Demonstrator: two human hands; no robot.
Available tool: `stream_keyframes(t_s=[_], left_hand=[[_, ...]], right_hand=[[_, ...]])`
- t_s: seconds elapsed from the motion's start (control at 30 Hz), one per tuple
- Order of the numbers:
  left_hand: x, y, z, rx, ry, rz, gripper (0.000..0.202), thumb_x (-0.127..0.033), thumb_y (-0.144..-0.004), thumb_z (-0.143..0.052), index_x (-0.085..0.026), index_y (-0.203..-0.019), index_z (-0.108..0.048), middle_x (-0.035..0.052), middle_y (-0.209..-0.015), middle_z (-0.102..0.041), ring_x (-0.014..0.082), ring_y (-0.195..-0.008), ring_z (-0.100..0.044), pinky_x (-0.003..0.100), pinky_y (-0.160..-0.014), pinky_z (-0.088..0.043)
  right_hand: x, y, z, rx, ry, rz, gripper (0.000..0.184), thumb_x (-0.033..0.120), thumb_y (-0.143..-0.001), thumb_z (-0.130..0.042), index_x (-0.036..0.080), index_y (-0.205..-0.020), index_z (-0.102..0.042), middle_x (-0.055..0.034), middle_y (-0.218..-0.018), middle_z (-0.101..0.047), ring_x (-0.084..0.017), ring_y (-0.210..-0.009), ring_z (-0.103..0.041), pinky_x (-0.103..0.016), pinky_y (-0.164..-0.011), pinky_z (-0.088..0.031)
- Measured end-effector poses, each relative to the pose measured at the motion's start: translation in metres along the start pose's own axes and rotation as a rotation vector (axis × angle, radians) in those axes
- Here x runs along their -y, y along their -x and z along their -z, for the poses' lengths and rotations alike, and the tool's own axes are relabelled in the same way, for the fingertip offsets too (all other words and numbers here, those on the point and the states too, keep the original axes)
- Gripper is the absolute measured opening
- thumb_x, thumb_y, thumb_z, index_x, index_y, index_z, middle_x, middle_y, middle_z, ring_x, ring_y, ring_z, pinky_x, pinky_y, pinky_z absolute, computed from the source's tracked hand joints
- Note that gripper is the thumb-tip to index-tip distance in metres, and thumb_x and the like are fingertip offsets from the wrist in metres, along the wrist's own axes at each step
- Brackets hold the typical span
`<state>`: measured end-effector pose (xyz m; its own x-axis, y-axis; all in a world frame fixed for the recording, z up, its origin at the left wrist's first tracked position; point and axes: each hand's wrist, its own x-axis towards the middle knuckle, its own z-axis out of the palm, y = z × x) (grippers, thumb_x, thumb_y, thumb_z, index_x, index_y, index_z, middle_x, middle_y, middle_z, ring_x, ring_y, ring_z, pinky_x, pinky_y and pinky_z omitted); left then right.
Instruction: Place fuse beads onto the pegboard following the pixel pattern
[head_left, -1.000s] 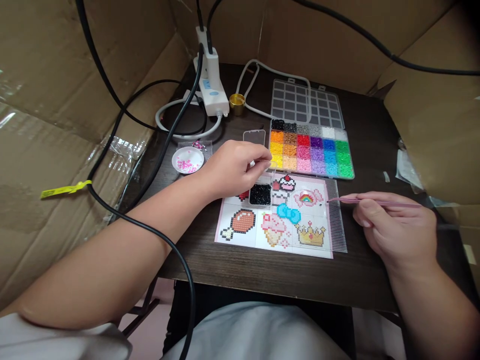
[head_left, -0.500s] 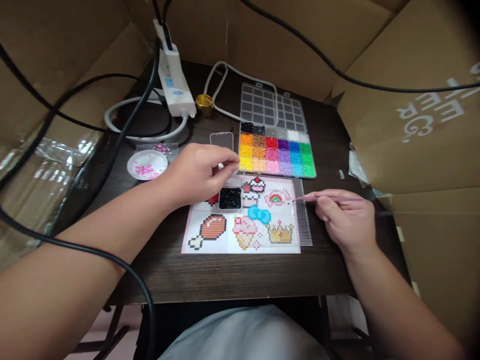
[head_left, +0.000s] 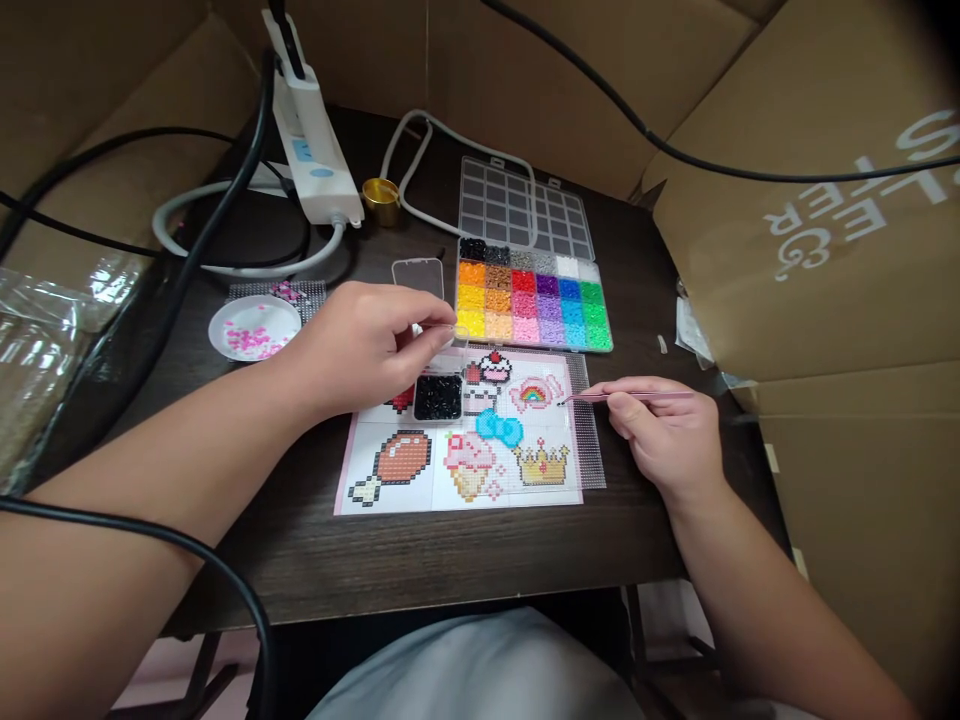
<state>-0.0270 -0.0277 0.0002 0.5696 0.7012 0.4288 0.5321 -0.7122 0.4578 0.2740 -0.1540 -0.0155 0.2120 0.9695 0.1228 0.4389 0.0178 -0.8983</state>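
Note:
My left hand (head_left: 375, 340) is closed, thumb and forefinger pinching the clear edge of a small bead box (head_left: 439, 398) full of black beads. The box sits over the upper left of a pattern sheet (head_left: 397, 492) printed with pixel pictures. In my right hand (head_left: 667, 430) is a pair of pink tweezers (head_left: 637, 395), pointing left. Their tips, with a tiny black bead by them, are just right of the rainbow candy picture (head_left: 535, 393). A clear pegboard (head_left: 592, 440) covers the sheet's right part, and a light-blue bead bow (head_left: 499, 428) rests mid-sheet.
Behind the sheet stands an open bead case (head_left: 532, 295) of many colours. A white dish (head_left: 255, 328) of pink beads lies left, near a gold cup (head_left: 382, 202) and a power strip (head_left: 319, 150). Black cables (head_left: 225, 210) cross the left side; cardboard walls (head_left: 847, 300) surround the table.
The whole view has shifted, so things appear farther left. The tweezer tips are slightly closer to the candy picture. My left hand keeps its pinch on the bead box.

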Motion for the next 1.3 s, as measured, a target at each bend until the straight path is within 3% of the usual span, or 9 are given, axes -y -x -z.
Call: stream_keyframes(t_s=[0.47, 0.7, 0.93, 1.13, 1.3], left_hand=[[-0.001, 0.000, 0.000, -0.012, 0.003, -0.009, 0.019, -0.032, -0.089, -0.059, -0.024, -0.086, -0.075, -0.0014, -0.071, -0.071, 0.0131, -0.060, -0.061, 0.026, -0.060, -0.043], [-0.003, 0.000, 0.001, 0.000, -0.020, -0.003, 0.020, -0.032, -0.090, -0.057, -0.024, -0.087, -0.075, -0.0010, -0.072, -0.073, 0.0134, -0.061, -0.062, 0.026, -0.060, -0.041], [-0.004, 0.001, 0.002, 0.017, 0.017, -0.027, 0.019, -0.025, -0.090, -0.056, -0.020, -0.090, -0.075, 0.0018, -0.079, -0.076, 0.0141, -0.066, -0.066, 0.025, -0.063, -0.045], [-0.002, 0.003, 0.001, 0.016, 0.042, -0.060, 0.016, -0.020, -0.089, -0.058, -0.017, -0.088, -0.074, 0.0023, -0.077, -0.075, 0.0141, -0.067, -0.066, 0.025, -0.063, -0.046], [-0.004, 0.003, 0.001, 0.025, 0.043, -0.039, 0.016, -0.019, -0.090, -0.059, -0.018, -0.090, -0.074, 0.0026, -0.079, -0.076, 0.0142, -0.068, -0.066, 0.026, -0.063, -0.046]], right_hand=[[-0.003, 0.001, 0.000, 0.005, -0.050, -0.033, 0.018, 0.034, -0.087, -0.074, 0.017, -0.088, -0.081, -0.0097, -0.089, -0.079, -0.014, -0.061, -0.065, -0.023, -0.048, -0.048], [-0.010, -0.001, 0.001, -0.027, -0.091, -0.023, 0.027, 0.042, -0.087, -0.074, 0.015, -0.090, -0.078, -0.0117, -0.087, -0.078, -0.009, -0.048, -0.049, -0.024, -0.044, -0.040], [-0.011, -0.003, -0.001, -0.120, -0.080, 0.058, 0.024, 0.040, -0.087, -0.073, 0.017, -0.090, -0.079, -0.0095, -0.083, -0.076, -0.008, -0.046, -0.046, -0.025, -0.042, -0.039], [0.035, 0.003, -0.012, -0.100, -0.012, 0.140, 0.013, 0.033, -0.087, -0.075, 0.022, -0.092, -0.082, -0.0086, -0.092, -0.078, -0.015, -0.057, -0.063, -0.028, -0.050, -0.053], [0.073, 0.002, -0.041, 0.083, 0.058, 0.232, 0.008, 0.026, -0.087, -0.075, 0.024, -0.086, -0.082, -0.0049, -0.090, -0.079, -0.018, -0.072, -0.075, -0.027, -0.063, -0.064]])
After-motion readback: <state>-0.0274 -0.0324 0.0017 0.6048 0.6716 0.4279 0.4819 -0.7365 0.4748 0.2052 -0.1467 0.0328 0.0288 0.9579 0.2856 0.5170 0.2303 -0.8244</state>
